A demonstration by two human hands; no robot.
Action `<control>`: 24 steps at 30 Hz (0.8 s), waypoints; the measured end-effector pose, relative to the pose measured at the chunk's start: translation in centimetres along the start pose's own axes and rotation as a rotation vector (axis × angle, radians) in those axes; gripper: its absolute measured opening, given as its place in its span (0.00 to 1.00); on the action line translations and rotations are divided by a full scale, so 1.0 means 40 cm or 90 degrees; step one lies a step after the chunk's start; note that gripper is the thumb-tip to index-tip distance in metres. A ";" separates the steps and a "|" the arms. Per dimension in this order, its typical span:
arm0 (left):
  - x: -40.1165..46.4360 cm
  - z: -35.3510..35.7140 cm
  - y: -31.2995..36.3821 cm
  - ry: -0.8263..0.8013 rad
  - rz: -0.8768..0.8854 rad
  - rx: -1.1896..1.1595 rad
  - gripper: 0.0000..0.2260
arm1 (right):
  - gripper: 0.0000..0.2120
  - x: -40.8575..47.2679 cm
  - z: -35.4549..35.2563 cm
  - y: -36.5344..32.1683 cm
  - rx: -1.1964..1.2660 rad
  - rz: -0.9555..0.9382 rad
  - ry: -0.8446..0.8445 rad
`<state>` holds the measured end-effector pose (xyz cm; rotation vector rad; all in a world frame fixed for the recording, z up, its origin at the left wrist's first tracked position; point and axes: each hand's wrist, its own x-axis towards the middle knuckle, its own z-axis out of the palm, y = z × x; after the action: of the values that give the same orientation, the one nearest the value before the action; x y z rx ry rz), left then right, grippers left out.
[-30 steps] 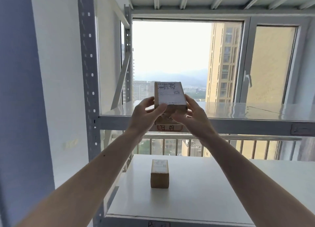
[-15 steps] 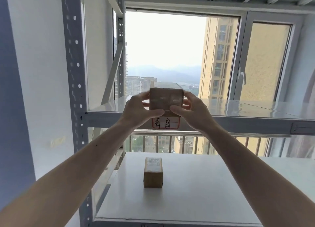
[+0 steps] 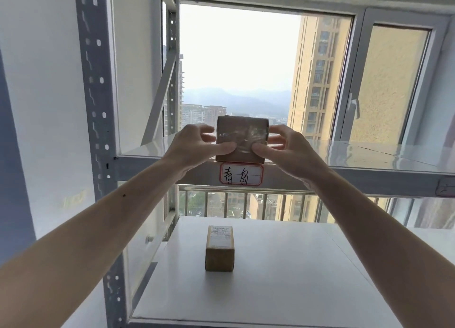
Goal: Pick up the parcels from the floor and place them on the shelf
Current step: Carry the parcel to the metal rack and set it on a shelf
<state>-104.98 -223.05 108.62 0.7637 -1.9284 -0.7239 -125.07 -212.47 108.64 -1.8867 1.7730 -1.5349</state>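
On shelf (image 3: 369, 155): parcel (image 3: 241, 140), both hands.

Brown cardboard parcel (image 3: 241, 139), matt, with shiny, crinkled clear tape across its near face. Second cardboard parcel (image 3: 219, 249) below, matt, topped with a white paper label. Glossy, reflective white upper shelf board (image 3: 344, 155); smooth, duller white lower board (image 3: 295, 278). Grey painted metal upright (image 3: 94, 106), perforated. Paper tag (image 3: 241, 174), red-bordered, handwritten in ink.
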 end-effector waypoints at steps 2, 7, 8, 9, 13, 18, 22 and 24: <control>0.006 -0.003 0.004 -0.016 -0.012 -0.003 0.26 | 0.27 0.008 0.002 0.003 -0.015 -0.007 0.011; 0.040 0.004 -0.002 -0.007 -0.005 0.051 0.22 | 0.23 0.049 0.013 0.011 -0.049 -0.003 0.022; 0.052 0.007 -0.005 -0.005 -0.004 0.062 0.22 | 0.23 0.060 0.016 0.013 -0.057 -0.001 0.023; 0.064 0.010 -0.009 -0.003 -0.003 0.074 0.22 | 0.24 0.071 0.019 0.014 -0.064 0.002 0.022; 0.119 0.020 -0.026 -0.004 0.000 0.154 0.23 | 0.21 0.118 0.034 0.011 -0.109 0.010 0.009; 0.176 0.027 -0.030 -0.028 -0.021 0.219 0.20 | 0.10 0.170 0.055 0.019 -0.133 0.034 -0.004; 0.197 0.034 -0.023 -0.030 -0.035 0.250 0.20 | 0.15 0.208 0.070 0.026 -0.167 0.060 -0.002; 0.204 0.040 -0.027 -0.027 -0.041 0.251 0.20 | 0.16 0.220 0.077 0.033 -0.172 0.075 0.001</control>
<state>-109.39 -229.58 111.50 1.0608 -2.1223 -0.4022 -125.59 -221.51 111.23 -1.8499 2.1424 -1.3136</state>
